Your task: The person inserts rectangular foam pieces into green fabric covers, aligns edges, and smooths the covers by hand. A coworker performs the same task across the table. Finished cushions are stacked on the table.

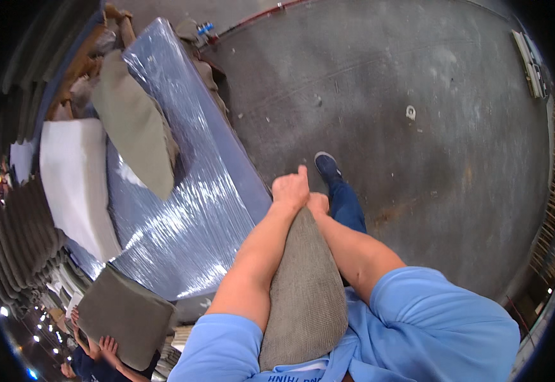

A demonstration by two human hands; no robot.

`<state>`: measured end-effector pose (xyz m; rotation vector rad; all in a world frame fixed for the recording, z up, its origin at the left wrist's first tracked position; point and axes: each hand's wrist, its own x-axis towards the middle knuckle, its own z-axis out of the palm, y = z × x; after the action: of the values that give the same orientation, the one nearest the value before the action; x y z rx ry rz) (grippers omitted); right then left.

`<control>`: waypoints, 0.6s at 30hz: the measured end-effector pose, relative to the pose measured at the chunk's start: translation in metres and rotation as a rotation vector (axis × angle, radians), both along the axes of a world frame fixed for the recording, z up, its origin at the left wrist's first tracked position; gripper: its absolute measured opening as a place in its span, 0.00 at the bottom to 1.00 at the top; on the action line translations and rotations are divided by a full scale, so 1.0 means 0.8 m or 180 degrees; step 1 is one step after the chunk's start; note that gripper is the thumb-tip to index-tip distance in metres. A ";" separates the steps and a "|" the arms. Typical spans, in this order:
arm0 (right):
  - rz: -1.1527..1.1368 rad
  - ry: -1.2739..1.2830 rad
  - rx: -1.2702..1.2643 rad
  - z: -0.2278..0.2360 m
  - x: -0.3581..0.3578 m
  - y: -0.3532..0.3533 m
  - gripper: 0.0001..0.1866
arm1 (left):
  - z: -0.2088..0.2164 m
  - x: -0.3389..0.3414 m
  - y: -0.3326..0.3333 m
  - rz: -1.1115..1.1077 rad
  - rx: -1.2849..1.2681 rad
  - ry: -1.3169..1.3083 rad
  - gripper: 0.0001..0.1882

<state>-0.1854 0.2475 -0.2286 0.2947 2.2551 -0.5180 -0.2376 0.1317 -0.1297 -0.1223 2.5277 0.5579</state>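
A grey-green fabric cushion is pressed on edge against my chest, lying between my two forearms. At its narrow far end, my left hand is closed with one digit pointing forward. My right hand is closed beside it, partly hidden behind the left hand and the cushion. Both hands grip the cushion's far end; exactly how the fingers hold the fabric is hidden.
To my left is a long plastic-wrapped table. On it lie a loose grey-green cover and a white foam block. At lower left another person's hands hold a cushion. Stacked cushions stand beyond. Concrete floor lies ahead.
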 end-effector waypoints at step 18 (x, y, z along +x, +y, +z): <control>-0.1772 -0.0848 -0.0068 0.071 -0.031 -0.017 0.22 | 0.261 0.051 -0.023 0.1440 0.2532 -0.0183 0.19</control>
<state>-0.2101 0.2338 -0.1718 0.9372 1.8932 -0.7372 -0.1967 0.1130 0.0787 -0.4024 2.0366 1.6522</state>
